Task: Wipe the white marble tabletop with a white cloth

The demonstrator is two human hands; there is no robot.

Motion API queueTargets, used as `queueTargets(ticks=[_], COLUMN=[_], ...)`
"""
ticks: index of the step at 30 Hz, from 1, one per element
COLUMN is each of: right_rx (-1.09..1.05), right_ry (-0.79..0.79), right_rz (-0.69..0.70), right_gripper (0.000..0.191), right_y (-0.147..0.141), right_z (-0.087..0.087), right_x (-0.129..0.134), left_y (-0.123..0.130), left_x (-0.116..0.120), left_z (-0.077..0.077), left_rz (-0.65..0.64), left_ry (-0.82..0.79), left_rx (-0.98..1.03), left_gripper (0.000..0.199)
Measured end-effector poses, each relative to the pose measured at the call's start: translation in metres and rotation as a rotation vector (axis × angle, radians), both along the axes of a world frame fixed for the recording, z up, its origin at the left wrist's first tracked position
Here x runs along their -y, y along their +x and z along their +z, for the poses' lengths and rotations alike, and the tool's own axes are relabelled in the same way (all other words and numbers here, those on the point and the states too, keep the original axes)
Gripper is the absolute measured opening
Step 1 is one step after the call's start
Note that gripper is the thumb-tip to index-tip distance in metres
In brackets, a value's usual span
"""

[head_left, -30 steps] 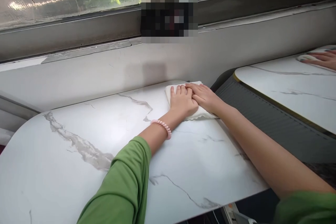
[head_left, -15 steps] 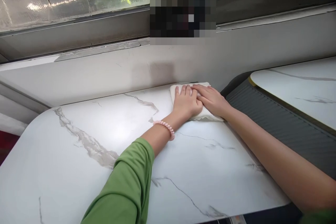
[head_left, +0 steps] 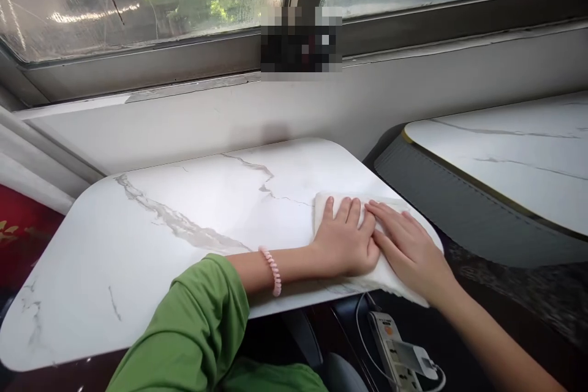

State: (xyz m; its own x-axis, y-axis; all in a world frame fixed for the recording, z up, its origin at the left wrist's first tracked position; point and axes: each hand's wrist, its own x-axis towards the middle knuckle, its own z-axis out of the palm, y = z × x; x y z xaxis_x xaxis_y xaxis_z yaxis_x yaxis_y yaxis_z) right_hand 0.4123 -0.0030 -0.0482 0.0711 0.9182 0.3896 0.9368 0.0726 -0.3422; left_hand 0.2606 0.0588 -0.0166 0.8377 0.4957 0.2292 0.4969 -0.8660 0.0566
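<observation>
A folded white cloth (head_left: 388,277) lies on the near right part of a white marble-patterned table (head_left: 294,174). Flat on top of it, fingers spread, rests my left hand (head_left: 346,239), with a pink coiled band around the wrist. My right hand (head_left: 411,248) presses on the cloth's right side, its fingers stretched out. The two hands touch or nearly touch, and most of the cloth is hidden under them. Part of the cloth reaches the table's front edge.
Beneath the table edge sits a power strip (head_left: 395,352) with a white plug and cable. A second marble-patterned table (head_left: 505,147) stands to the right, a grey ribbed panel (head_left: 459,202) beside it. Behind are a white wall and windows. A blurred dark patch covers the sill.
Both hands have slid the cloth from the table's far right corner back towards me, to the near right edge. The view has shifted, so the power strip now shows.
</observation>
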Motion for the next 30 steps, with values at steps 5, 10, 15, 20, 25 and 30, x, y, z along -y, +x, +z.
queueTargets(ticks=[5,10,15,20,25,30], right_rx=[0.061,0.051,0.058,0.041,0.028,0.031], right_ry=[0.002,-0.007,-0.003,0.0,0.006,-0.021], right_rz=[-0.023,-0.009,-0.013,0.014,0.047,0.081], right_gripper=[0.052,0.049,0.046,0.045,0.045,0.046], right_y=[-0.017,-0.018,-0.023,-0.034,-0.045,-0.052], right_z=[0.001,0.0,0.001,0.005,0.008,0.012], right_x=[0.01,-0.005,-0.029,-0.085,-0.16,-0.22], left_y=[-0.015,-0.016,-0.019,-0.024,-0.029,-0.032], left_x=[0.014,0.005,-0.016,-0.063,-0.129,-0.181], left_z=[0.002,0.002,-0.001,0.0,0.001,-0.002], left_rz=[0.003,0.024,0.046,0.128,0.201,0.32], left_ry=[-0.038,-0.081,-0.099,-0.146,-0.154,-0.118], left_rx=[-0.014,-0.025,-0.002,-0.006,-0.012,0.023], left_gripper=[0.055,0.055,0.054,0.053,0.052,0.05])
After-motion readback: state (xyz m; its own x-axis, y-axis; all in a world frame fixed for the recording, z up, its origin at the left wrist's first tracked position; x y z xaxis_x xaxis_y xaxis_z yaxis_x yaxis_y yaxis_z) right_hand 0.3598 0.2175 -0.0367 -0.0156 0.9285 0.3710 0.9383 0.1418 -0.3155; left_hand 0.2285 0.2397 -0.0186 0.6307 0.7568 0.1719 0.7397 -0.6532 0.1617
